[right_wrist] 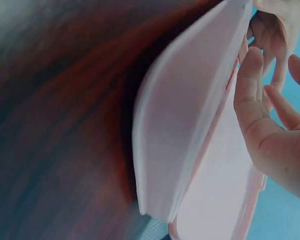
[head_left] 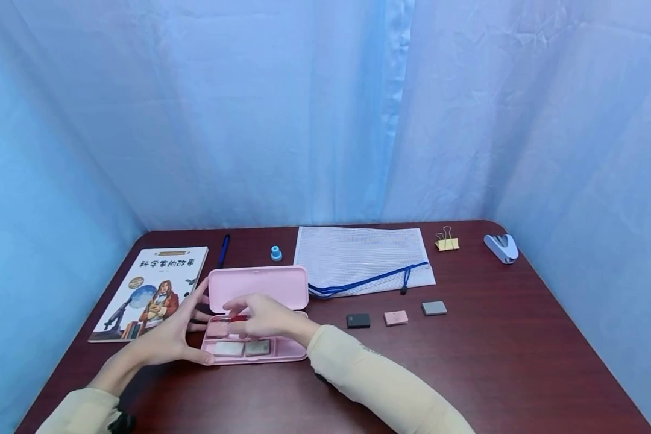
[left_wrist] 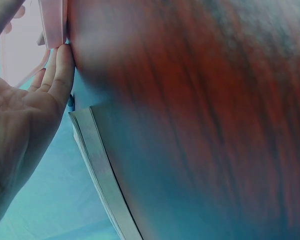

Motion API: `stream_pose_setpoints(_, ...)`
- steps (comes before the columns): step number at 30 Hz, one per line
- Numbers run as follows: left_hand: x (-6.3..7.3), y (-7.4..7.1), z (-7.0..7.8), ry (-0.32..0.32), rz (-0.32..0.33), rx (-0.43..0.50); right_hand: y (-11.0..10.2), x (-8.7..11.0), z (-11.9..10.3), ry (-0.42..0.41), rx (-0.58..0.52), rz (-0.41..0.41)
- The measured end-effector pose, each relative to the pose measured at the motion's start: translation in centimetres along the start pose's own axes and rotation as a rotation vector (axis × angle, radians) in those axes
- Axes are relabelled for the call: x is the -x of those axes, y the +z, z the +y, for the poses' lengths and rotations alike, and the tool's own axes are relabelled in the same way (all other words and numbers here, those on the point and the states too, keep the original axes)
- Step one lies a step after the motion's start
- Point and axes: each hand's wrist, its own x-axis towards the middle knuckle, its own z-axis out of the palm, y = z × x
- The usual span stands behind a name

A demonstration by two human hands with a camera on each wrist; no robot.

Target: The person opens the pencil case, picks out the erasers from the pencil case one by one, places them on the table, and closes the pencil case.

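Reaching — right hand (head_left: pixel 263 316), fingers parted beside red pen (head_left: pixel 239 318) | left hand (head_left: pixel 169 334), fingers wide against pink case (head_left: pixel 260 283)

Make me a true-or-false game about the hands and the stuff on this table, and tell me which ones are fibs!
1. The pink pencil case is open. True.
2. The left hand is touching the stapler. False: it is touching the left end of the pencil case.
3. The right hand is over the case, by a thin red thing. True.
4. The book lies to the right of the case. False: it lies to the left.
5. A dark block, a pink block and a grey block lie to the right of the case. True.
6. The yellow clip is on the book. False: it is to the right of the white mesh bag.
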Motion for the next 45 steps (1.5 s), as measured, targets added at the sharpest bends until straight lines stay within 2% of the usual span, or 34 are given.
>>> stream_pose_setpoints(6, 0.0, 0.0, -0.1, 0.007, 0.001, -0.001, 0.6, -0.4, 0.0, 0.000, 0.097, 0.026)
stream_pose_setpoints(11, 0.1, 0.1, -0.2, -0.015, 0.003, 0.000, 0.9, -0.7, 0.1, -0.042, 0.203, 0.031)
stream_pose_setpoints(15, 0.0, 0.1, -0.3, -0.008, 0.004, -0.002, 1.0, -0.9, 0.1, -0.062, 0.262, 0.036)
stream_pose_setpoints(25, 0.2, 0.0, -0.3, 0.001, 0.000, 0.003, 1.4, -1.2, 0.3, -0.099, 0.286, 0.014)
stream_pose_setpoints(30, 0.0, -0.1, -0.1, 0.017, -0.004, 0.008, 1.4, -1.3, 0.2, -0.083, 0.288, 0.009)
stream_pose_setpoints(34, 0.1, -0.1, 0.0, 0.007, 0.002, 0.006, 1.4, -1.4, 0.1, -0.074, 0.274, 0.009)
stream_pose_setpoints(40, 0.1, 0.0, -0.1, -0.006, 0.004, 0.003, 1.8, -1.6, 0.2, -0.052, 0.261, 0.056)
stream_pose_setpoints(45, 0.0, 0.0, -0.2, -0.015, 0.002, 0.007, 2.3, -1.9, 0.2, -0.024, 0.299, 0.120)
